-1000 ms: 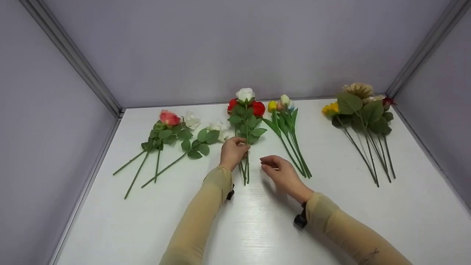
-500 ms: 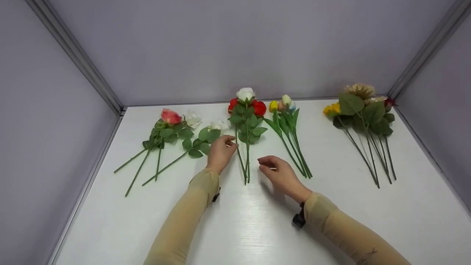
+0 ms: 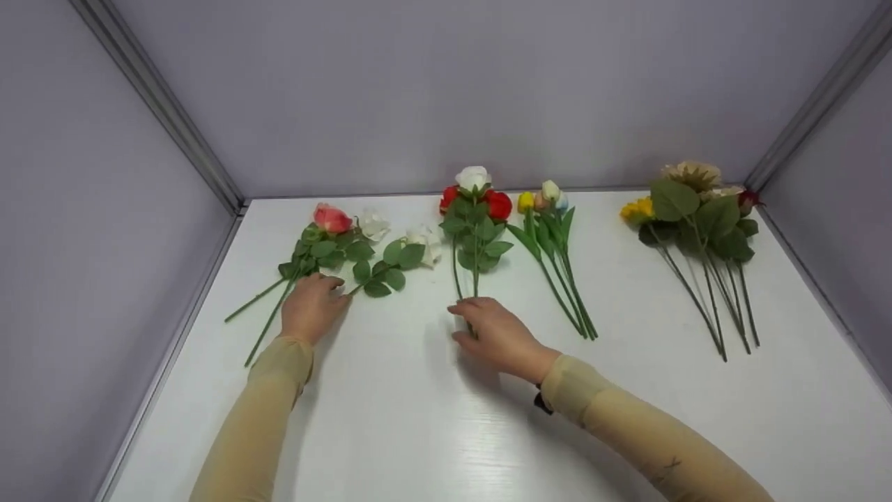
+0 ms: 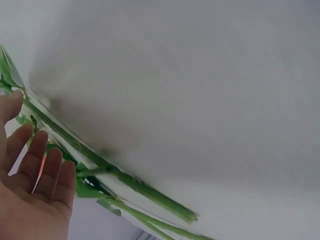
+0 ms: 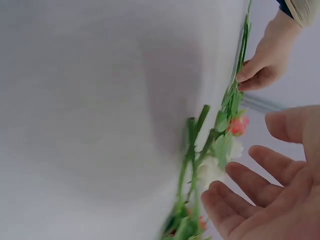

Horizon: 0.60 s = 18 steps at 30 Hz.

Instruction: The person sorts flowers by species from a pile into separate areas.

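My left hand (image 3: 313,307) is over the stems of the left group, beneath a pink rose (image 3: 333,218) and a white rose (image 3: 374,224). A second white rose (image 3: 425,245) lies slanted beside them, its lower stem hidden by this hand. In the left wrist view, loosely bent fingers (image 4: 37,155) sit close to a green stem (image 4: 145,192) without curling round it. My right hand (image 3: 498,335) hovers at the stem ends of the middle roses, a white one (image 3: 473,178) between two red ones (image 3: 498,204). Its fingers (image 5: 250,180) are spread in the right wrist view.
Right of the middle roses lie several tulips (image 3: 550,233) in yellow, white and other pale colours. A mixed bunch with a yellow flower (image 3: 637,210) and a large beige bloom (image 3: 690,174) lies at the far right. Grey walls (image 3: 446,97) border the white table (image 3: 404,418).
My left hand has let go of the middle rose stems and moved left to the pink and white roses. My right hand has shifted left and down to the middle stem ends.
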Motion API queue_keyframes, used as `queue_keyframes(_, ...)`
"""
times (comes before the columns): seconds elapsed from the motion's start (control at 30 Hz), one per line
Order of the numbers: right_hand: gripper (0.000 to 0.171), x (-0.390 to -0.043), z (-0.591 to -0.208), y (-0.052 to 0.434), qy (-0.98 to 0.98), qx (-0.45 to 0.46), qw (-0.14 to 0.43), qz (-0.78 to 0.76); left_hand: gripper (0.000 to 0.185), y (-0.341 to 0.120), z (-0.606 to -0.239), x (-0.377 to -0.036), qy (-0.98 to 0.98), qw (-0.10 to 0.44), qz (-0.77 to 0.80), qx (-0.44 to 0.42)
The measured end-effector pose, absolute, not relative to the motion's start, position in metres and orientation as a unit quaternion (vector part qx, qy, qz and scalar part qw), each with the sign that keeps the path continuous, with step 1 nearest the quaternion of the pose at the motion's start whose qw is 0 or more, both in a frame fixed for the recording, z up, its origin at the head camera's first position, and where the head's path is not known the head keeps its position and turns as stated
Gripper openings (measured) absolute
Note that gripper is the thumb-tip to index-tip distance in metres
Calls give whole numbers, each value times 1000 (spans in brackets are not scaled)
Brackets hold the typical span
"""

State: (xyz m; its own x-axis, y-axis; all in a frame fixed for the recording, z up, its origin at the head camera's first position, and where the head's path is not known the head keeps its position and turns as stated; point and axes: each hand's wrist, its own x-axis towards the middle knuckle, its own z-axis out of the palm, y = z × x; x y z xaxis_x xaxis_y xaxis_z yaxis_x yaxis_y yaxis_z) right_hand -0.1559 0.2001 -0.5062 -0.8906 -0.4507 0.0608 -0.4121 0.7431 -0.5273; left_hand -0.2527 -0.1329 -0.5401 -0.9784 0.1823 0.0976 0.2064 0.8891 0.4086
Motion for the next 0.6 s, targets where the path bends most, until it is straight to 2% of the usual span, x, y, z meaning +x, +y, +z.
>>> queue_keyframes(0.23, 47, -167, -498, 147, 940, -316, 29, -124, 25, -136, -541, -251, -972, 29, -209, -99)
queue_keyframes(0.4, 47, -167, -497, 125, 935, -335, 32, -108, 18, -129, -541, -249, -972, 24, -211, -101)
queue_keyframes(0.6, 44, -164, -499, 126, 931, -341, 34, -123, 15, -131, -536, -246, -971, 14, -223, -88)
